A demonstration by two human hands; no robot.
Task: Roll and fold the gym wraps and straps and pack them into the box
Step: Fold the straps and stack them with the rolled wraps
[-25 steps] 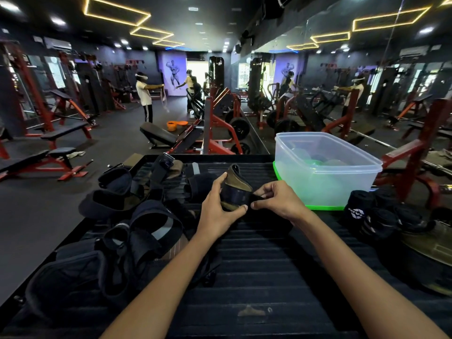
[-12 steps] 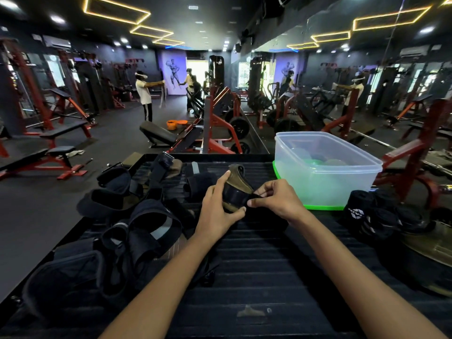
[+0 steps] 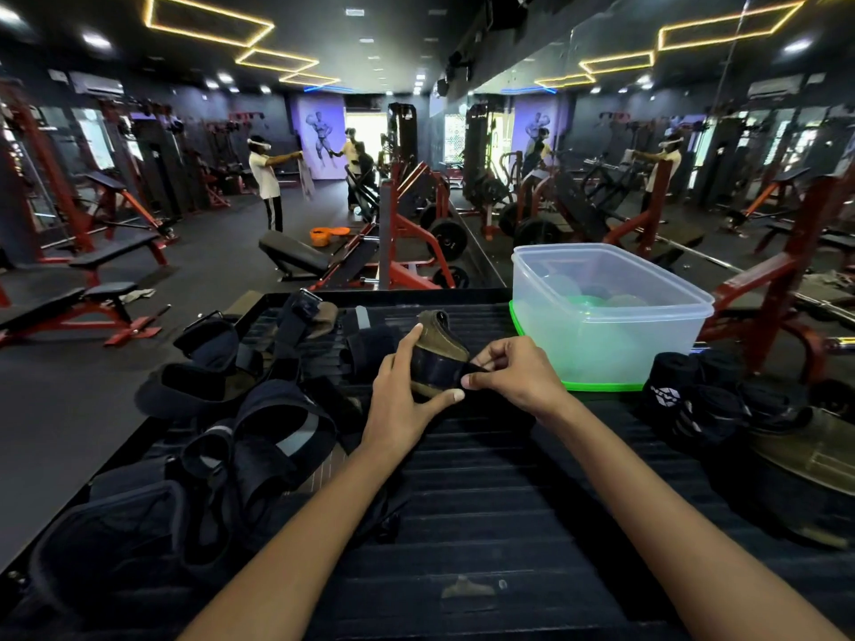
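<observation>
Your left hand [image 3: 402, 390] curls round the olive-and-black strap [image 3: 437, 358], thumb under, fingers up its far side, holding it just above the ribbed black surface [image 3: 486, 492]. Your right hand [image 3: 513, 372] pinches the strap's black band at its right edge. The clear box [image 3: 610, 316] sits just beyond your right hand on a green lid [image 3: 597, 386]. Loose black wraps [image 3: 259, 432] pile up to your left; rolled wraps [image 3: 694, 400] crowd the right, beside the box.
</observation>
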